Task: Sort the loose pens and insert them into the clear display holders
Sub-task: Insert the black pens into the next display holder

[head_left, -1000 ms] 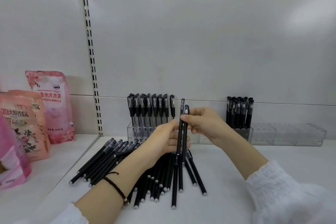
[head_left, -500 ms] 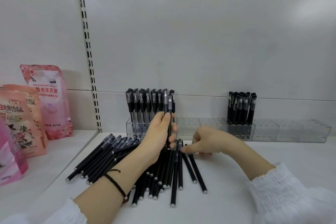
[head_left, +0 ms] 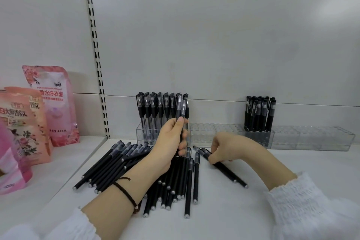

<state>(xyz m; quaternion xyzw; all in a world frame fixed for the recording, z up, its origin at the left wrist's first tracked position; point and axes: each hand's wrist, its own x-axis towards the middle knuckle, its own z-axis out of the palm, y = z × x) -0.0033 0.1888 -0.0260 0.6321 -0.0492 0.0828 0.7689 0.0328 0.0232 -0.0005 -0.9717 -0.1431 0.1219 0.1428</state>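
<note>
A heap of loose black pens (head_left: 175, 181) lies on the white shelf in front of me. My left hand (head_left: 171, 142) holds two black pens (head_left: 182, 111) upright, just in front of the left clear holder (head_left: 140, 132), where several clear-barrelled pens stand. My right hand (head_left: 228, 148) rests on the shelf and pinches a black pen (head_left: 220, 163) lying there; a second pen lies beside it. A long clear holder (head_left: 311, 138) runs to the right, with several black pens (head_left: 260, 113) standing in it.
Pink refill pouches (head_left: 52, 103) stand on the neighbouring shelf at the left. A slotted upright (head_left: 97, 64) divides the white back panels. The right part of the long clear holder has open slots.
My right hand left the upright pens, dropped to the shelf and took hold of a loose pen, dragging it to the right. My left hand keeps the two pens upright near the left holder.
</note>
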